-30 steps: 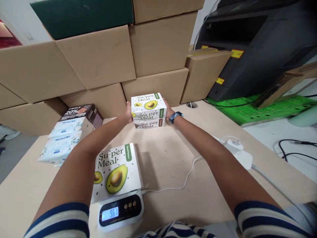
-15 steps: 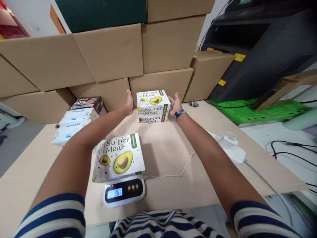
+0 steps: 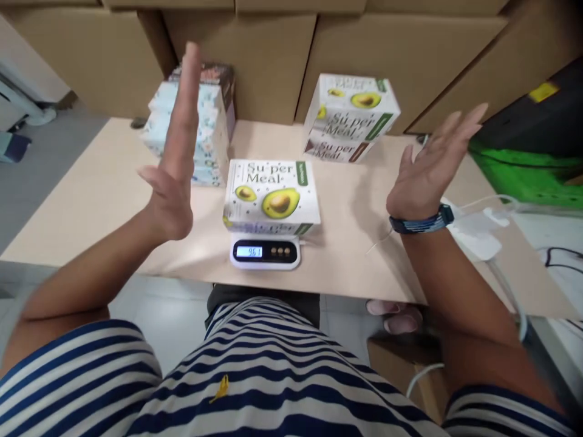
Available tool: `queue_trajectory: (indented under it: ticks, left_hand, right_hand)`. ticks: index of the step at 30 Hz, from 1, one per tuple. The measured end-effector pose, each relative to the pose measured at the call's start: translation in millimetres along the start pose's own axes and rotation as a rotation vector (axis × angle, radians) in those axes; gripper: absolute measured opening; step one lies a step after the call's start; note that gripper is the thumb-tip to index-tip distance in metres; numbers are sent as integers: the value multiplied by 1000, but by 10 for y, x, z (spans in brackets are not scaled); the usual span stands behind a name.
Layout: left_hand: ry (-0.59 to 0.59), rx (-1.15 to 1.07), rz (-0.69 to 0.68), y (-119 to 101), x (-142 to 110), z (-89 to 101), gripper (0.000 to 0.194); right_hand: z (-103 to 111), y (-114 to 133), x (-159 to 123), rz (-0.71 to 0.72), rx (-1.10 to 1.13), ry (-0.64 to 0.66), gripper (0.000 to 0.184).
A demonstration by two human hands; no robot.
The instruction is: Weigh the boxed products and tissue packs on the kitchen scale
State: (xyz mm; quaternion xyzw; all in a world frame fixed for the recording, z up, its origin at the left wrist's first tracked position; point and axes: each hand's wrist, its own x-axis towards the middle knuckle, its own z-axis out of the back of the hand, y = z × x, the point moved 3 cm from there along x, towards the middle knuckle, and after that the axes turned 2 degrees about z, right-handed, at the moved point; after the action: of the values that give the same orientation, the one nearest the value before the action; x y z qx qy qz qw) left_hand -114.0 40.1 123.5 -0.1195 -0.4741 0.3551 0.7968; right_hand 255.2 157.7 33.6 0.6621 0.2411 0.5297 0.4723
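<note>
A white Su-per Meal box (image 3: pixel 272 194) with avocado pictures rests on a small white kitchen scale (image 3: pixel 265 252), whose lit display appears to read 961. My left hand (image 3: pixel 175 152) is raised to the left of that box, fingers stretched out and holding nothing. On the other side my right hand (image 3: pixel 430 164) is open too, palm turned inward, a dark blue band around the wrist. Both hands are apart from the box. Farther back stands a stack of Su-per Meal boxes (image 3: pixel 353 115), a green-labelled one above a brown-labelled one, touched by neither hand.
Tissue packs (image 3: pixel 212 133) are piled behind my left hand, beside a dark printed box (image 3: pixel 218 74). Large cardboard cartons (image 3: pixel 246 60) line the back of the table (image 3: pixel 104 200). A white power strip (image 3: pixel 478 240) with cables lies at the right.
Both hands have drawn back from beside the rear stack toward me and spread wider apart. The view has tilted downward. The box remains on the scale.
</note>
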Motion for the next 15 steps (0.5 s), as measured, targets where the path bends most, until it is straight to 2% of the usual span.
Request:
queue_trajectory:
  ticks: [2,4,6,8,11,13,15]
  left_hand:
    - [-101,108,-17,244,-462,-68,89]
    - [-145,129,103,472,-808,-198,99]
    - [-124,48,246,611,-1026,-326,109]
    - [-116,-73,369,668,-1136,-397,122]
    - [-128,-176,512,722,-1176,-412,134]
    - [-113,-172,486,777,-1164,-404,140]
    - [-94,-147,377,844,-1167,-406,141]
  right_hand:
    - [-80,124,-355,71,-60,-27,78]
    - [-167,134,-561,110,-132,-89,78]
    - [-230,80,-666,119,-214,-133,78]
    - [-257,21,-724,157,-277,-131,81]
    - [-252,-104,-776,239,-292,-40,88]
    - [-238,-254,-775,241,-266,34,93]
    - [-240,-419,-742,216,-234,78,104]
